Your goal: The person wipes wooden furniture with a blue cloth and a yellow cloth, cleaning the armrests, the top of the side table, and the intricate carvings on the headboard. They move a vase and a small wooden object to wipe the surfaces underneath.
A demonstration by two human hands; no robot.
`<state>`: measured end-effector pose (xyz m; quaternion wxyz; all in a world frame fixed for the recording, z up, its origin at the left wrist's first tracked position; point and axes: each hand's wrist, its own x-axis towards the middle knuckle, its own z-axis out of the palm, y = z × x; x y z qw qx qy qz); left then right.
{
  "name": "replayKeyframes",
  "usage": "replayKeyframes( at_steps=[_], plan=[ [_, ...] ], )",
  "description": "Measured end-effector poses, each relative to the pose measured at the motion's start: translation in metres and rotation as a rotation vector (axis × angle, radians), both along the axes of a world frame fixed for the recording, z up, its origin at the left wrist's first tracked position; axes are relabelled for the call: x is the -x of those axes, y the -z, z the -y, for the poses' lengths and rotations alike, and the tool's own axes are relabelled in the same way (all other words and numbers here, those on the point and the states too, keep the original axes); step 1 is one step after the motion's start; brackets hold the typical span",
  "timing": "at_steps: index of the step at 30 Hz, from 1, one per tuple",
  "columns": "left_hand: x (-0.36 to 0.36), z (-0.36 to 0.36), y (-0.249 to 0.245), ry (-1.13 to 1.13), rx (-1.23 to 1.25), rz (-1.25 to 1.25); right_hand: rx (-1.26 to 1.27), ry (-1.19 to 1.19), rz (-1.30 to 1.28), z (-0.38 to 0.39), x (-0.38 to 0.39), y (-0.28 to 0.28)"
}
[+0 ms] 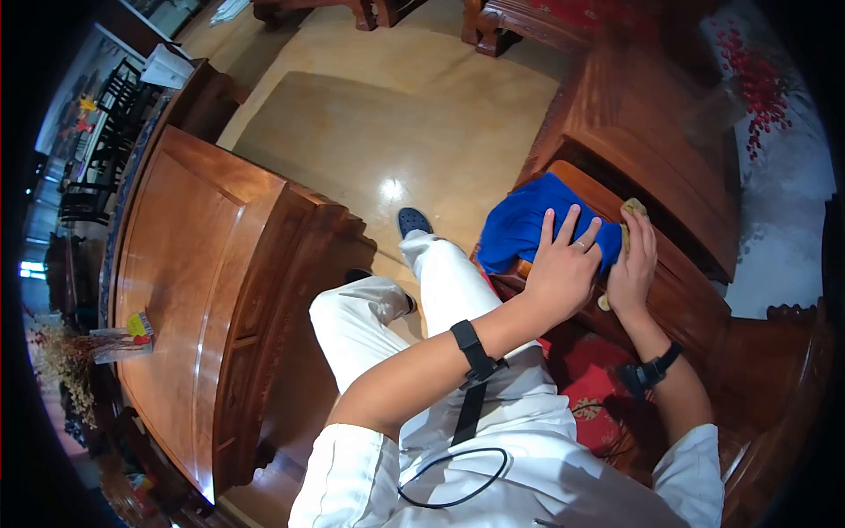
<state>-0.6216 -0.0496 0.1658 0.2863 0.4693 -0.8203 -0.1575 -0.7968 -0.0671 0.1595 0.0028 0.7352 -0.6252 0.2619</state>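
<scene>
Two hands, both ours. Blue cloth sits bunched beneath and beyond the left fingers, over a wooden ledge. Left hand: fingers spread, pressing cloth. Right hand: fingers bent beside a yellowish piece; grip, we can't tell. Uneven left-finger pressure could drag cloth off the ledge; loose right fingers could drop the piece.

Glossy tan floor, polished wooden furniture, red berry sprigs, dark chairs beyond
</scene>
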Motion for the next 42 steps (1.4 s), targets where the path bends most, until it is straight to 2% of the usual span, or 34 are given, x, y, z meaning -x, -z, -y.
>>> replayKeyframes(
  at_steps=[1, 3, 5, 7, 9, 11, 13, 17, 19, 21, 23, 25, 27, 29, 33, 38, 39, 42],
  plan=[
    [0.006, -0.007, 0.003, 0.005, 0.001, -0.017, -0.017, 0.030, 0.070, -0.002, 0.002, 0.000],
    [0.014, -0.012, 0.006, -0.064, 0.160, -0.118, 0.022, -0.002, 0.112, -0.002, 0.003, 0.000],
    [0.016, -0.011, 0.003, -0.090, 0.156, -0.126, -0.014, 0.024, 0.092, -0.001, 0.005, 0.003],
    [0.013, -0.014, -0.003, 0.044, 0.016, -0.096, -0.030, -0.028, 0.106, 0.000, 0.012, 0.002],
    [0.013, -0.018, -0.005, 0.063, 0.008, -0.079, -0.029, -0.072, 0.132, -0.001, 0.022, -0.002],
    [0.012, -0.020, -0.007, 0.171, 0.023, -0.006, -0.006, -0.180, -0.099, -0.001, 0.040, -0.011],
    [0.016, -0.022, -0.003, 0.169, 0.052, -0.011, 0.039, -0.118, -0.233, 0.000, 0.071, 0.000],
    [0.039, -0.027, 0.000, 0.177, 0.100, -0.037, -0.015, -0.053, -0.221, -0.013, 0.108, 0.000],
    [0.051, -0.028, -0.003, 0.250, 0.050, 0.049, -0.003, -0.047, -0.192, -0.018, 0.116, 0.004],
    [0.059, -0.028, -0.003, 0.478, -0.043, 0.050, 0.035, -0.035, -0.167, -0.019, 0.108, 0.004],
    [0.060, -0.032, -0.001, 0.483, -0.076, -0.192, 0.034, -0.005, -0.166, -0.021, 0.102, 0.000],
    [0.037, -0.027, -0.027, 0.206, 0.019, -0.237, 0.028, 0.020, -0.159, -0.022, 0.101, 0.000],
    [0.025, -0.020, -0.029, -0.111, 0.082, -0.085, 0.018, 0.045, -0.150, -0.024, 0.102, -0.002],
    [0.020, -0.013, -0.013, -0.302, 0.084, 0.063, 0.041, 0.046, -0.147, -0.023, 0.098, 0.000],
    [0.022, -0.008, -0.001, -0.266, 0.134, 0.125, 0.024, 0.019, -0.134, -0.023, 0.101, 0.000],
    [0.006, 0.000, 0.007, -0.217, 0.257, -0.199, 0.029, 0.006, -0.117, -0.021, 0.103, 0.003],
    [0.001, -0.001, 0.003, -0.220, 0.258, -0.196, 0.024, 0.013, -0.119, -0.022, 0.102, 0.001],
    [-0.015, -0.005, -0.013, -0.169, 0.060, -0.337, 0.017, 0.016, -0.110, -0.024, 0.102, 0.001]
  ],
)
